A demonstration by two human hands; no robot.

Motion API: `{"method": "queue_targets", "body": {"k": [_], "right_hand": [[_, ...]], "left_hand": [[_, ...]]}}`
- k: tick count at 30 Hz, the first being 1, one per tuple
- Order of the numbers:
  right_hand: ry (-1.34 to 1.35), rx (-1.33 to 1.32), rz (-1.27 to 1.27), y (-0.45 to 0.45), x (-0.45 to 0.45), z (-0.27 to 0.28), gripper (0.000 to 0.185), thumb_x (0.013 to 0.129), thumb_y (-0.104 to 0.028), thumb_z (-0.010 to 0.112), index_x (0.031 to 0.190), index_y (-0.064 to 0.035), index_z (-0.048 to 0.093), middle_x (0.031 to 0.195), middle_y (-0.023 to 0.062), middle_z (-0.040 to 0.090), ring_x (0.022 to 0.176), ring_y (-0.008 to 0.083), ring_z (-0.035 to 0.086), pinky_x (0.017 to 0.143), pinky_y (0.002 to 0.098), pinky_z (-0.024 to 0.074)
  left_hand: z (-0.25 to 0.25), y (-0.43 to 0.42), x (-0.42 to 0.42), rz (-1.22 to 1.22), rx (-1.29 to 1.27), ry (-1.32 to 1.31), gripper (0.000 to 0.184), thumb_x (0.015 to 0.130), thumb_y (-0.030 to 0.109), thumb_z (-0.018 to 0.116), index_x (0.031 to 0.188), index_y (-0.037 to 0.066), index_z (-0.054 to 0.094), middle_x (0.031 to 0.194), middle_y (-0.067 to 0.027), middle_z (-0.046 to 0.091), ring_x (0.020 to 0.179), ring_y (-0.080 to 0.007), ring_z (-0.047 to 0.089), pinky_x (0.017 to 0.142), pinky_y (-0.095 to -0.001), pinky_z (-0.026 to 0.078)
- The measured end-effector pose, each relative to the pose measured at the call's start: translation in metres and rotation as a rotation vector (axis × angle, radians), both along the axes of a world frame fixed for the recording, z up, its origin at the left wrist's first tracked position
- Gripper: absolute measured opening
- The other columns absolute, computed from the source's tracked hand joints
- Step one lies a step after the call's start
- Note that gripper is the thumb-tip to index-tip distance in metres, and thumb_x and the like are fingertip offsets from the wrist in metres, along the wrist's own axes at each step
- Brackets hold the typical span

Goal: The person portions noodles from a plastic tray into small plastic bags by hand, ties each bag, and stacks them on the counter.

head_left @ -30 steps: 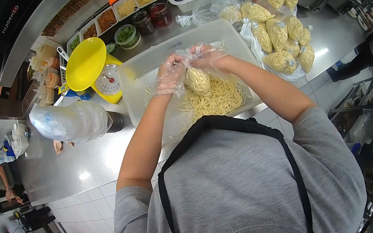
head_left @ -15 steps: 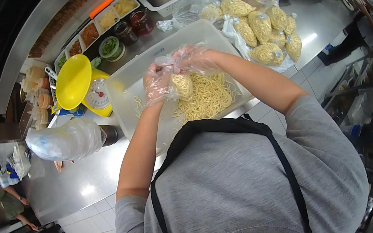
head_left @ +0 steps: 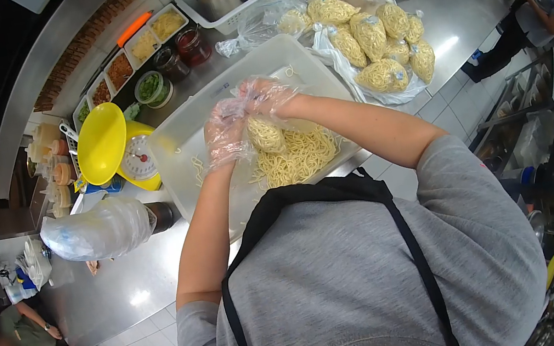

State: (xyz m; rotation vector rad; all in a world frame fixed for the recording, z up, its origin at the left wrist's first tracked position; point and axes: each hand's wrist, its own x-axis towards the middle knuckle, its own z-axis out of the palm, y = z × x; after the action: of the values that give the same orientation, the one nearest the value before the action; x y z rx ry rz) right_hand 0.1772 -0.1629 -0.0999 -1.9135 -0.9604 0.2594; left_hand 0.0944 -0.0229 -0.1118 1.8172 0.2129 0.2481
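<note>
My left hand (head_left: 225, 134) and my right hand (head_left: 268, 97), both in clear plastic gloves, meet over a translucent plastic tub (head_left: 175, 138). Both are closed on the gathered neck of a clear plastic bag of noodles (head_left: 266, 135), which hangs just below my fingers. The fingertips and the bag's neck partly hide one another. Loose yellow noodles (head_left: 300, 157) lie in the tub under and to the right of the bag, with a few strands apart at the left.
Several filled noodle bags (head_left: 371, 37) are piled at the right on white plastic. A yellow scale (head_left: 138, 154) stands left of the tub, near plastic-wrapped containers (head_left: 99, 229). Topping trays (head_left: 120, 69) and jars (head_left: 192, 46) line the back. Other people stand at far left (head_left: 31, 328) and far right (head_left: 533, 16).
The view has shifted slightly, so the counter sits a little lower and further left. Both hands still grip the bag's neck, and the bag stays over the tub.
</note>
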Motion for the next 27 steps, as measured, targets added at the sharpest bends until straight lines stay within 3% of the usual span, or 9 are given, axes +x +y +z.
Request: {"method": "queue_targets", "body": {"k": [5, 7, 14, 16, 17, 19, 22, 25, 27], "right_hand": [[0.013, -0.026, 0.016, 0.002, -0.004, -0.002, 0.035, 0.076, -0.036, 0.059, 0.09, -0.0032, 0.056, 0.093, 0.0152, 0.056, 0.089, 0.0282, 0.054, 0.078, 0.034, 0.0417], [0.118, -0.064, 0.115, -0.002, -0.004, 0.005, 0.029, 0.075, -0.022, 0.063, 0.096, -0.0065, 0.051, 0.092, 0.0079, 0.055, 0.087, 0.0177, 0.053, 0.079, 0.0313, 0.0423], [0.169, -0.116, 0.209, -0.007, 0.011, -0.004, 0.044, 0.073, -0.031, 0.068, 0.107, -0.0084, 0.049, 0.099, 0.0076, 0.055, 0.093, 0.0168, 0.053, 0.081, 0.0308, 0.0431], [0.969, 0.067, 0.063, -0.015, 0.011, 0.016, 0.054, 0.071, -0.033, 0.07, 0.115, -0.0102, 0.046, 0.106, 0.0083, 0.054, 0.095, 0.0165, 0.052, 0.084, 0.0301, 0.0423], [0.97, 0.068, 0.06, -0.019, 0.003, 0.034, 0.054, 0.071, -0.033, 0.07, 0.115, -0.0102, 0.046, 0.106, 0.0083, 0.054, 0.095, 0.0165, 0.052, 0.084, 0.0301, 0.0423], [0.299, -0.485, 0.176, -0.025, -0.016, 0.069, 0.056, 0.073, -0.028, 0.069, 0.119, -0.0103, 0.043, 0.109, 0.0078, 0.054, 0.098, 0.0159, 0.051, 0.087, 0.0291, 0.041], [0.061, -0.19, 0.275, -0.021, 0.004, 0.001, 0.05, 0.076, -0.023, 0.066, 0.119, -0.0105, 0.045, 0.108, 0.0055, 0.055, 0.102, 0.0147, 0.05, 0.088, 0.0277, 0.0396], [0.607, -0.009, 0.181, -0.017, 0.015, 0.016, 0.041, 0.076, -0.02, 0.066, 0.114, -0.0107, 0.051, 0.107, 0.0038, 0.056, 0.101, 0.0139, 0.051, 0.087, 0.0278, 0.0401], [0.565, -0.031, 0.245, -0.014, 0.021, 0.002, 0.038, 0.074, -0.023, 0.066, 0.108, -0.0109, 0.055, 0.104, 0.0046, 0.058, 0.098, 0.0153, 0.052, 0.085, 0.0286, 0.0409]], "left_hand": [[0.005, -0.005, -0.004, 0.079, 0.109, -0.057, 0.024, 0.072, 0.007, 0.064, 0.094, 0.002, 0.056, 0.086, -0.007, 0.061, 0.08, -0.0158, 0.058, 0.073, -0.0279, 0.046], [0.01, -0.006, -0.004, 0.11, 0.099, -0.007, 0.02, 0.074, 0.005, 0.061, 0.093, 0.002, 0.056, 0.086, -0.0079, 0.061, 0.079, -0.0157, 0.058, 0.073, -0.0278, 0.045], [-0.012, 0.003, -0.001, 0.012, -0.005, -0.171, 0.016, 0.07, 0.002, 0.058, 0.087, 0.002, 0.057, 0.083, -0.0073, 0.056, 0.078, -0.0178, 0.055, 0.071, -0.028, 0.043], [0.007, -0.002, -0.006, 0.002, 0.463, -0.199, 0.017, 0.066, 0.0, 0.058, 0.083, 0.003, 0.056, 0.08, -0.0086, 0.053, 0.075, -0.0215, 0.054, 0.068, -0.0291, 0.043], [0.006, -0.002, -0.006, -0.001, 0.463, -0.198, 0.017, 0.066, 0.0, 0.058, 0.083, 0.003, 0.056, 0.08, -0.0086, 0.053, 0.075, -0.0215, 0.054, 0.068, -0.0291, 0.043], [0.006, -0.002, -0.006, 0.059, 0.546, -0.144, 0.015, 0.065, -0.001, 0.057, 0.079, 0.003, 0.055, 0.08, -0.011, 0.053, 0.07, -0.0233, 0.054, 0.065, -0.0302, 0.043], [0.008, -0.001, -0.01, 0.078, 0.328, -0.142, 0.011, 0.065, -0.001, 0.057, 0.075, 0.003, 0.054, 0.078, -0.0105, 0.054, 0.068, -0.0209, 0.054, 0.063, -0.0294, 0.043], [0.004, 0.005, -0.011, 0.057, 0.3, -0.223, 0.011, 0.064, -0.001, 0.058, 0.074, 0.003, 0.055, 0.073, -0.0095, 0.054, 0.066, -0.0196, 0.054, 0.061, -0.0289, 0.043], [0.007, 0.003, -0.011, 0.048, 0.332, -0.246, 0.011, 0.065, -0.001, 0.059, 0.074, 0.003, 0.055, 0.072, -0.0082, 0.054, 0.065, -0.0188, 0.054, 0.061, -0.0285, 0.044]]}}
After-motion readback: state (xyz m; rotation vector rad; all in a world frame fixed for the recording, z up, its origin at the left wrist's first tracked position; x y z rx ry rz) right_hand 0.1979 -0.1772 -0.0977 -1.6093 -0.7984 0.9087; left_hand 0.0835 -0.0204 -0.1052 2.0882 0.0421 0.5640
